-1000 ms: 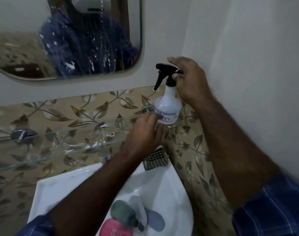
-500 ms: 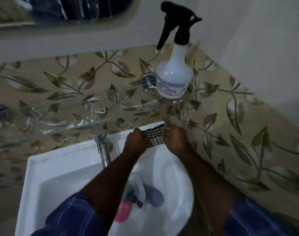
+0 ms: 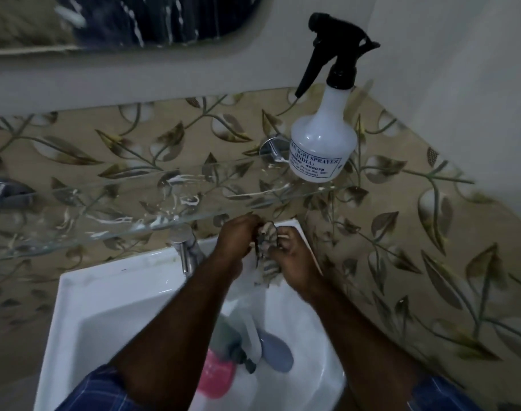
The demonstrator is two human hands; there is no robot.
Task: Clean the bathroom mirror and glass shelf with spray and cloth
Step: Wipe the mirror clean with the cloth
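A white spray bottle (image 3: 324,143) with a black trigger head stands on the right end of the glass shelf (image 3: 119,215), which carries white smears. The mirror (image 3: 134,19) above is streaked with white drips. Below the shelf, over the sink's back right corner, my left hand (image 3: 238,235) and my right hand (image 3: 294,256) both grip a bunched checked cloth (image 3: 268,250) between them. Neither hand touches the bottle or the shelf.
A white sink (image 3: 105,307) lies under my arms, with a chrome tap (image 3: 185,250) at its back. Several toiletry items, one pink (image 3: 217,378) and one grey-blue (image 3: 277,351), lie in the basin. Leaf-patterned tiles cover the wall; a plain wall closes the right side.
My right hand has let go of the spray bottle, now standing on the shelf. Both hands dropped to the sink corner, took the cloth and bunched it up.
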